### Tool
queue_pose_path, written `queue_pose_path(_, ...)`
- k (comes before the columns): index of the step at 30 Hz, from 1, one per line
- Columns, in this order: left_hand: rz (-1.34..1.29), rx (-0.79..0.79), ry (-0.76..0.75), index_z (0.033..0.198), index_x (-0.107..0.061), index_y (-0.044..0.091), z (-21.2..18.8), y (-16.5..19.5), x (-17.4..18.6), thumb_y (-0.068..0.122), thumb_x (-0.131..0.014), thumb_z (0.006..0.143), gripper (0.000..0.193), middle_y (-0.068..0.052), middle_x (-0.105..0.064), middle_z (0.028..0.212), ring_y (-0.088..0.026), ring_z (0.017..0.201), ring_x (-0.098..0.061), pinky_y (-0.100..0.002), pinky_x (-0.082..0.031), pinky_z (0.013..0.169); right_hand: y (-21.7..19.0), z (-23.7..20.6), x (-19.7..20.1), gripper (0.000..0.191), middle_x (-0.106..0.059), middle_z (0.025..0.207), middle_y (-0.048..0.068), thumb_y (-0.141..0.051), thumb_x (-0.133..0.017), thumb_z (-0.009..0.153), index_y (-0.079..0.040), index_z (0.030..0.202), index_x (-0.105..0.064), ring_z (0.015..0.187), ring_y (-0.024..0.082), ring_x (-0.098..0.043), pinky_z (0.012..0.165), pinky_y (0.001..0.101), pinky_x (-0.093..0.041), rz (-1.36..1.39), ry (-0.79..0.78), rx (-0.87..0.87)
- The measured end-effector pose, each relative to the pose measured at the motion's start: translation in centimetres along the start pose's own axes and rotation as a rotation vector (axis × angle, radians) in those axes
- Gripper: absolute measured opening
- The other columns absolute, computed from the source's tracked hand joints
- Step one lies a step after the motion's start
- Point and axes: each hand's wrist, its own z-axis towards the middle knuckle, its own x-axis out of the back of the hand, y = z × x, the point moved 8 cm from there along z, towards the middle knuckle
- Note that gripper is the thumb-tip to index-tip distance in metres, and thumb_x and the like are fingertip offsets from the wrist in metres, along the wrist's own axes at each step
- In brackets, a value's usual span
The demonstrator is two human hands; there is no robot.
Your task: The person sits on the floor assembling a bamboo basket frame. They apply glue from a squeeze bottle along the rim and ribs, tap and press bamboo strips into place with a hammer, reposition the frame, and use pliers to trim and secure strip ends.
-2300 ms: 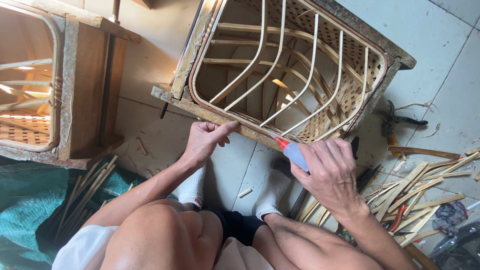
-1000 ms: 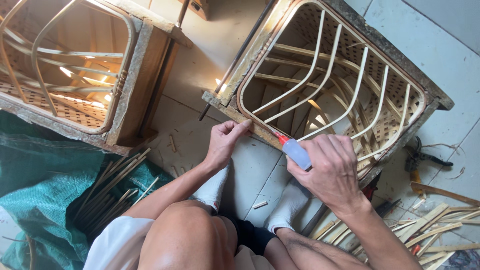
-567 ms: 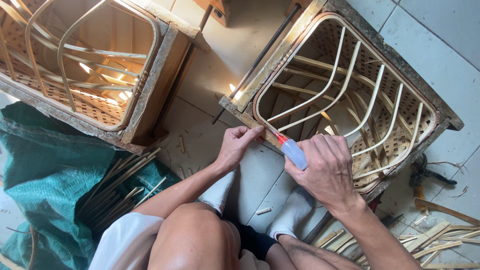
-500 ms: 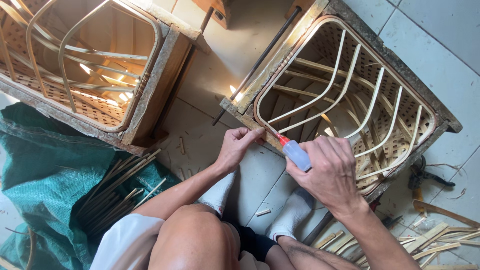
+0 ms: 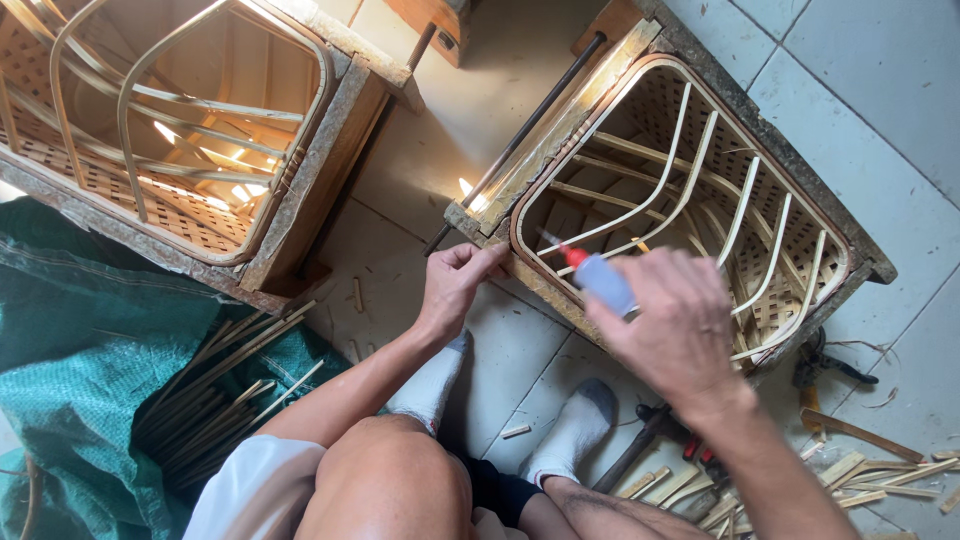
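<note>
My left hand [image 5: 458,285] pinches the near corner of a rectangular woven bamboo basket held in a wooden frame [image 5: 700,90]. The basket's inside shows curved bamboo ribs [image 5: 690,190] over a woven base. My right hand [image 5: 672,325] is closed around a small pale blue glue bottle [image 5: 600,278] with a red nozzle. The nozzle points at the basket's rim, close to my left fingertips. My knee and my two feet in white socks [image 5: 575,430] are below the basket.
A second framed basket [image 5: 190,130] lies at the upper left. A green net sheet [image 5: 80,370] with a bundle of bamboo strips [image 5: 215,385] is at the left. Loose bamboo offcuts [image 5: 880,470] and hand tools [image 5: 830,365] lie on the tiled floor at the right.
The view has shifted, so the baskets appear lower and more to the right. My right hand has lifted the glue bottle slightly toward the rim. My left hand keeps its grip on the corner.
</note>
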Motion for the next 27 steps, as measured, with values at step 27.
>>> queue_pose_path(27, 0.216, 0.082, 0.089, 0.067, -0.077, 0.002, 0.5, 1.3, 0.7, 0.048, -0.083, 0.082, 0.049, -0.002, -0.068, 0.059, -0.004, 0.051, -0.049, -0.023, -0.036, 0.049, -0.9, 11.5, 2.9, 0.022, -0.066, 0.11, -0.004, -0.021, -0.069, 0.096, -0.017, 0.118, -0.073, 0.112, 0.013, -0.061, 0.112, 0.035, -0.04, -0.553, 0.158, 0.684)
